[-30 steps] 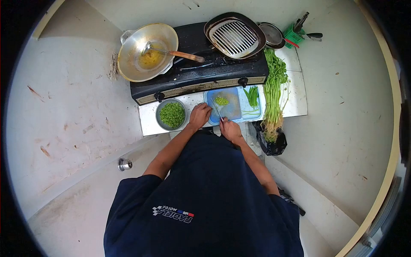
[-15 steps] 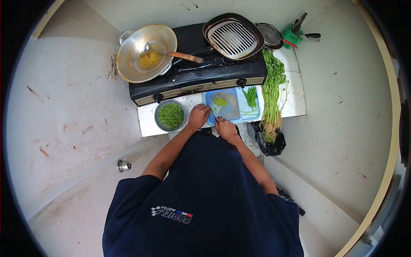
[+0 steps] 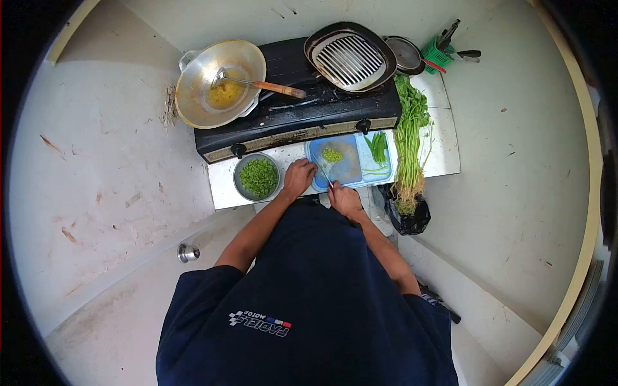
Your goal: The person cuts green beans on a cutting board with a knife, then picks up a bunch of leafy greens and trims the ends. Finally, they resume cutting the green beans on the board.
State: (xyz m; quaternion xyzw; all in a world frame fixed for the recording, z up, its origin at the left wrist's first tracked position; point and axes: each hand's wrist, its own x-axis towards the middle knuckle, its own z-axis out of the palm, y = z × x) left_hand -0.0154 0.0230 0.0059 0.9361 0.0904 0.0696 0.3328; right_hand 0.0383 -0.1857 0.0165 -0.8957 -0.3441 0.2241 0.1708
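Note:
My right hand [image 3: 346, 199] is wrapped around the handle of a knife [image 3: 326, 175], whose blade slants up and left over the blue cutting board [image 3: 346, 170]. At the board's left edge, my left hand [image 3: 299, 177] is closed with fingers curled near the blade tip; what they pinch is hidden. A small pile of chopped green pieces [image 3: 332, 155] lies on the board just beyond the knife. Whole green pods [image 3: 376, 147] rest on the board's right part, with pale green stalks below them. Left of my left hand stands a grey bowl [image 3: 240, 187] filled with chopped greens [image 3: 258, 176].
Behind the board is a black stove [image 3: 283, 67] bearing a wok [image 3: 193, 96] with a wooden-handled ladle [image 3: 280, 88] and a grill pan [image 3: 350, 59]. Leafy greens with roots [image 3: 411, 141] lie right, above a black plastic bag [image 3: 412, 220]. A green basket [image 3: 436, 55] holds knives.
My right hand and the knife have shifted slightly right and toward me. My left hand stays at nearly the same spot.

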